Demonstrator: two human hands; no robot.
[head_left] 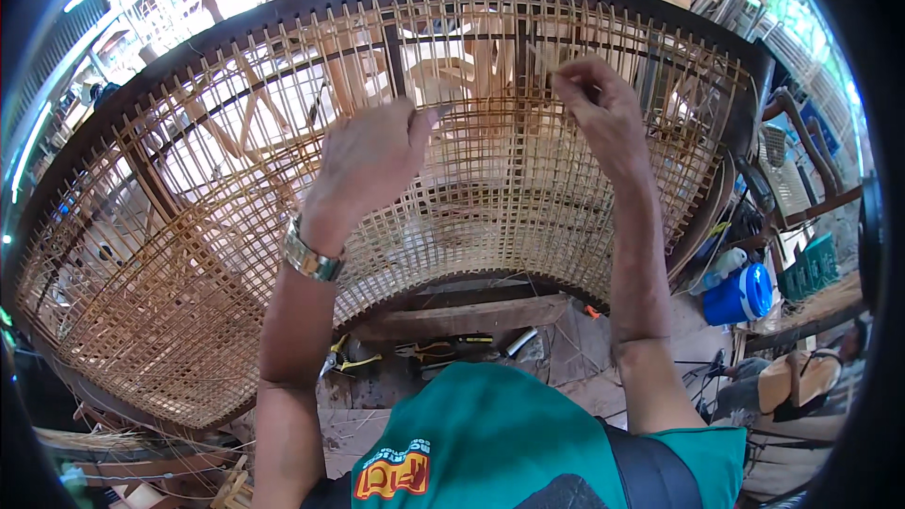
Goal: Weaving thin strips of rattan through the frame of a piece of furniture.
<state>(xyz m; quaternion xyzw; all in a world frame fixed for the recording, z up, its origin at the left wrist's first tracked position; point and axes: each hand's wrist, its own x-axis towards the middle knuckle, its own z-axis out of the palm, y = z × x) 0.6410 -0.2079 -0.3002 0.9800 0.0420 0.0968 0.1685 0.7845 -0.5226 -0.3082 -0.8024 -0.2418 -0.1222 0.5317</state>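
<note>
A wide curved panel of woven cane fills the view before me, set in a dark wooden frame with strands running through holes along its far rim. My left hand, with a gold watch on its wrist, is over the middle of the weave. Its fingers are curled, and a small grey pointed thing shows at the thumb tip; its kind is unclear. Farther right, my right hand is raised over the looser far strands. Thumb and forefinger pinch together on a thin, pale cane strand, partly blurred.
Yellow-handled pliers and a second pair of pliers lie below the near frame edge, by a wooden beam. To the right stand a blue jug and a green crate. Another person is at lower right.
</note>
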